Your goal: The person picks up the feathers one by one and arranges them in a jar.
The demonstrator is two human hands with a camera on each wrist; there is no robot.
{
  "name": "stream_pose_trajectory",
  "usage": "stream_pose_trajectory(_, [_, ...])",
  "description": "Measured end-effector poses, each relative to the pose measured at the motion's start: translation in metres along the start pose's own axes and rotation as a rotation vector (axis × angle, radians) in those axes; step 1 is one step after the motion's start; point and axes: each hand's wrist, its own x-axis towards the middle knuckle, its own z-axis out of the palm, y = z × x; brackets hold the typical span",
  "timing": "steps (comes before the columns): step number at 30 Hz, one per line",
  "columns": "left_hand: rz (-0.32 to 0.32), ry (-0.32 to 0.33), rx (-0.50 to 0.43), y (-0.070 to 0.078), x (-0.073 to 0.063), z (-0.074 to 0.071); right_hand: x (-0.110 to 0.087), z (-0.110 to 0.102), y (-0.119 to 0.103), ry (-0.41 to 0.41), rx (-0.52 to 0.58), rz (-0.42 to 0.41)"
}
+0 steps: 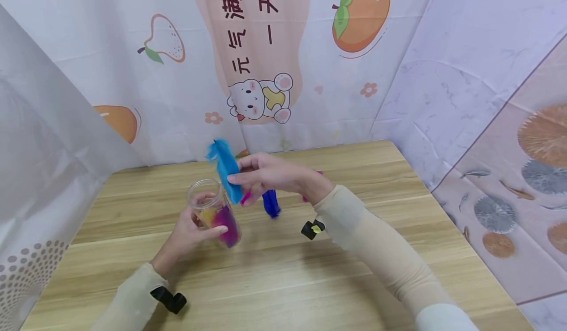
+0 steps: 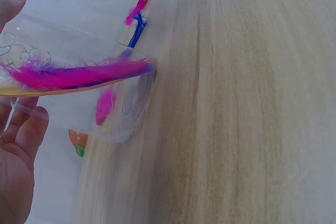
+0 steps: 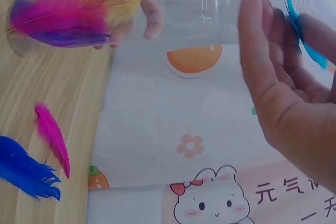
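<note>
My left hand (image 1: pixel 189 232) grips a clear plastic jar (image 1: pixel 217 204) round its side, tilted a little and held over the table. Inside the jar lie pink, purple and yellow feathers (image 3: pixel 68 17), bunched toward the bottom. Between thumb and fingers my right hand (image 1: pixel 276 173) pinches a light blue feather (image 1: pixel 227 166), just above and to the right of the jar's open mouth. On the table beneath the right hand are a dark blue feather (image 1: pixel 271 204) and a pink feather (image 3: pixel 52 137), side by side. Another pink piece peeks out behind the right wrist.
The wood-grain table (image 1: pixel 283 281) ends at a printed curtain (image 1: pixel 310 104) along the back. More patterned cloth (image 1: pixel 487 173) hangs on the right side, and pale cloth (image 1: pixel 48 139) on the left. Black camera mounts (image 1: pixel 169 300) sit on both wrists.
</note>
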Motion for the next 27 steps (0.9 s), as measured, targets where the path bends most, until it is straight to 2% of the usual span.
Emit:
stream_pose_trajectory(6, [-0.051,0.013,-0.008,0.002,0.000,0.001,0.006,0.005,-0.001,0.104,0.003,-0.081])
stream_pose_trajectory(12, [-0.052,0.011,-0.004,0.002,-0.001,0.001,0.010,0.008,0.000,0.112,0.001,-0.143])
stream_pose_trajectory(20, [-0.055,0.011,-0.004,0.005,-0.002,0.002,0.016,0.013,-0.001,0.112,-0.034,-0.140])
stream_pose_trajectory(27, [-0.079,0.007,-0.004,0.005,-0.002,0.001,0.023,0.018,-0.004,0.177,-0.110,-0.167])
